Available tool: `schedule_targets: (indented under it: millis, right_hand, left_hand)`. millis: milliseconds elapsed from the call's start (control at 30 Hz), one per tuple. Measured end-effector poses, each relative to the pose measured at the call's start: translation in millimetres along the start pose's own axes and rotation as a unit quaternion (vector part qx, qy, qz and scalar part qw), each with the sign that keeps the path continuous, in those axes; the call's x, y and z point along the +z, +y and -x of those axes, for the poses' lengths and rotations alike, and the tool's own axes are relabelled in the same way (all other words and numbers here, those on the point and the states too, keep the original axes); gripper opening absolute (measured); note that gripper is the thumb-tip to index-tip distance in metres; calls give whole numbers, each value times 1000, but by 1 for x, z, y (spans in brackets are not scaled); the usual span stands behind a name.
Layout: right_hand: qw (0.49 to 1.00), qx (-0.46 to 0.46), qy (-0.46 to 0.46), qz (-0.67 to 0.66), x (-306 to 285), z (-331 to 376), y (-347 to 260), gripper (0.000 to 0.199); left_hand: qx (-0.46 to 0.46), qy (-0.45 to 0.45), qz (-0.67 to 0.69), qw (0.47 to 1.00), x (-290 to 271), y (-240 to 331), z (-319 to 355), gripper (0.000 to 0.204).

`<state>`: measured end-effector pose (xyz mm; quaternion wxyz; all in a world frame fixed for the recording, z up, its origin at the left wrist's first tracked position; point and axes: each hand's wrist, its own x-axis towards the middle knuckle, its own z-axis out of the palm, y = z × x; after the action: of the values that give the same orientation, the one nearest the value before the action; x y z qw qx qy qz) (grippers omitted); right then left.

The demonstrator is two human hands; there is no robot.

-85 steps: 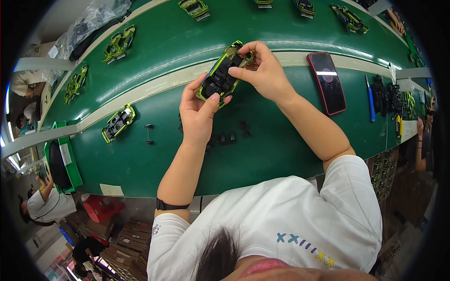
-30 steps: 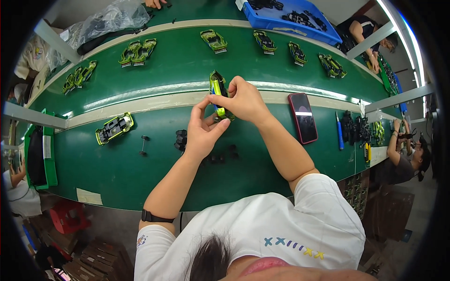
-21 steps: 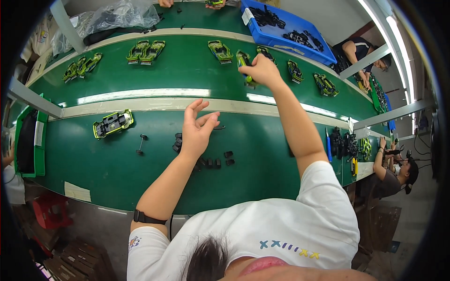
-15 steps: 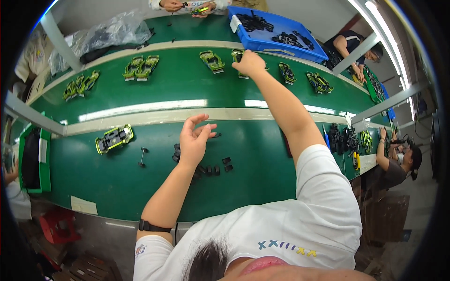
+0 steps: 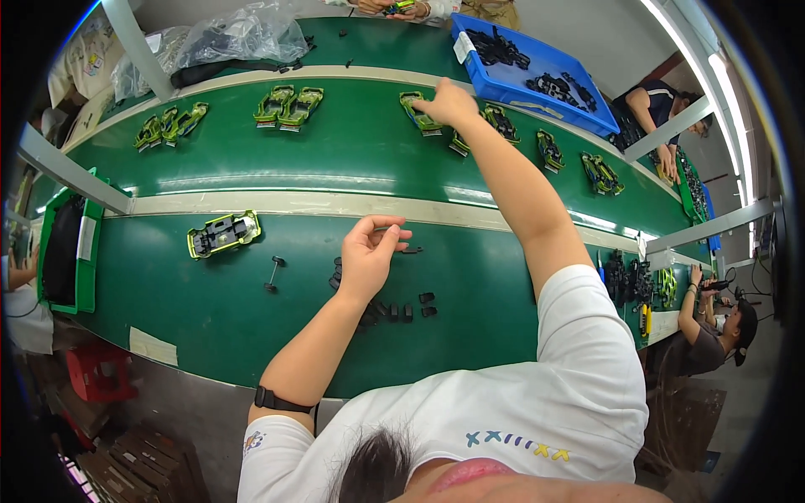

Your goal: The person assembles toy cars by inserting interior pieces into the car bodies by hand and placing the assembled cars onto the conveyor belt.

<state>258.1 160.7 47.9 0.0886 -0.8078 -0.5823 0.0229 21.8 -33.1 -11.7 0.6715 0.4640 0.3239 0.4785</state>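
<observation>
My right hand (image 5: 450,105) reaches to the far green surface, thumb and fingers spread over the edge of a lime-green toy car body (image 5: 418,117). Whether it grips that body cannot be made out. Another car body (image 5: 459,144) is partly covered by the hand, and a third (image 5: 501,124) sits to its right. My left hand (image 5: 366,258) hovers over the near table, loosely curled with fingers apart and nothing visible in it. Beneath and beside it lie several small black parts (image 5: 407,313). A lime-green car body with a black chassis (image 5: 224,235) rests further left, near a wheel axle (image 5: 274,274).
More car bodies stand along the far surface, including a pair (image 5: 289,109). A blue tray (image 5: 537,84) of black parts is at the back. A green bin (image 5: 86,251) stands left. Metal posts (image 5: 75,170) frame the bench. Co-workers work at the back and right.
The view has shifted, so the bench appears further right. Against the car bodies, my right hand has moved left, uncovering the bodies to its right. My left hand's fingers have drawn closer together.
</observation>
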Motion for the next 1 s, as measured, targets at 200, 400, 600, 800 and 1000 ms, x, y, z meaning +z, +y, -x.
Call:
schedule_targets:
  millis: [200,400,600,800,1000]
  right_hand:
    - [993,22,-112,22,18,-24,-22,80]
    - [982,-67,-96,-151,13,9,-51,96]
    - [960,-119,-180,-181,2,106,-102,106]
    - [973,-97,-114,-173,20,136,-84,99]
    - [925,-199,-99,-309,-13,200,-17,41]
  left_hand:
    - [-9,4,11,1000,-2,0,0,13]
    - [33,73,21,997,-7,-9,-12,37]
    - [86,125,19,988,-10,3,-14,77]
    - [67,134,67,986,-13,2,-20,44]
    - [13,141,169,975,-32,21,-25,40]
